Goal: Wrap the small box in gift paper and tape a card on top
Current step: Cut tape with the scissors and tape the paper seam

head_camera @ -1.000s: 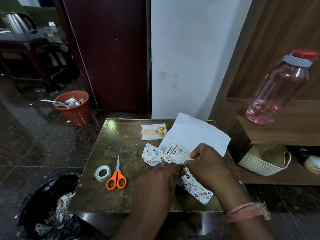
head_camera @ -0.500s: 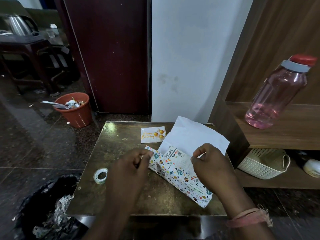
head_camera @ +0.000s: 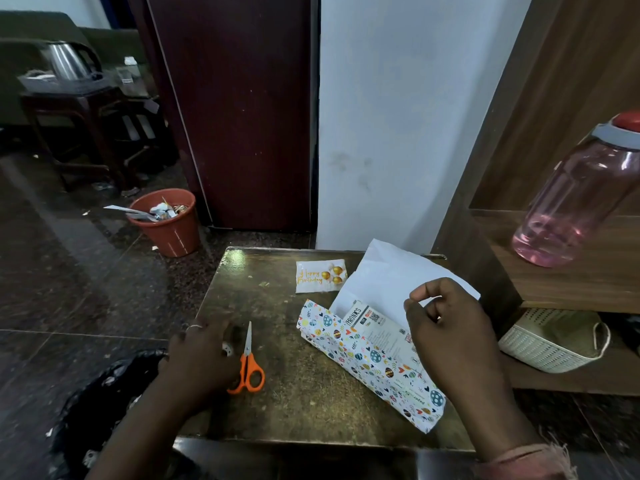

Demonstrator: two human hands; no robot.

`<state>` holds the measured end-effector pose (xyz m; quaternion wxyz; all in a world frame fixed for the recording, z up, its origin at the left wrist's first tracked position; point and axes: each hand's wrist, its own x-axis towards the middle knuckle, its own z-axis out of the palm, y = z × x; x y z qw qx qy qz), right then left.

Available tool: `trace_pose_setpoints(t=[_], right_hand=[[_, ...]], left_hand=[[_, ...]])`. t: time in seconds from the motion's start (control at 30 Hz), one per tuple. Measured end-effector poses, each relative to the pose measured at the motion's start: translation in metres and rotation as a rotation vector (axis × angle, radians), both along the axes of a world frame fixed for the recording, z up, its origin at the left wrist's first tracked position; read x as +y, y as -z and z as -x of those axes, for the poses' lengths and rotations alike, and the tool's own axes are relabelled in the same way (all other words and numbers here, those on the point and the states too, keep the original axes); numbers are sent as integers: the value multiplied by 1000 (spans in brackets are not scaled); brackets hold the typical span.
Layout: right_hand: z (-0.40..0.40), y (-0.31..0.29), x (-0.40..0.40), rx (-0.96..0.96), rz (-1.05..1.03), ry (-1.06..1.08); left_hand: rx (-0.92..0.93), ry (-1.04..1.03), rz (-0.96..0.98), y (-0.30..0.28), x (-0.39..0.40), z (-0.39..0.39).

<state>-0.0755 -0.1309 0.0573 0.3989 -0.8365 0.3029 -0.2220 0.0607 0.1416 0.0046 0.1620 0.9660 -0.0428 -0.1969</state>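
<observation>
Box [head_camera: 382, 329] half-wrapped, right hand [head_camera: 450, 337] pinching paper [head_camera: 388, 282], left hand [head_camera: 201, 355] over tape.

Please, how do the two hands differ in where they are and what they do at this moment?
The left hand reaches over the tape roll beside the orange scissors; the right hand stays at the small box. The left hand holds no paper, and its grip is hidden; the right hand pinches the white side of the gift paper. The left wears a ring; the right wrist has a pink band. Both are over the table.
</observation>
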Motion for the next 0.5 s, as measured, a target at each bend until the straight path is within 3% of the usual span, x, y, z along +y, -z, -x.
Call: trace_pose_setpoints(t=[0.1, 0.23, 0.4, 0.5], right_hand=[[0, 1, 0, -8, -9, -22], [0, 2, 0, -30, -12, -47], [0, -2, 9, -92, -21, -140], [-3, -4, 22, -121, -75, -261]], left_hand=[[-7, 40, -78, 4, 0, 1], [-175, 69, 37, 3, 0, 3], [-313, -47, 358, -11, -6, 11], [-243, -65, 717, -24, -21, 21]])
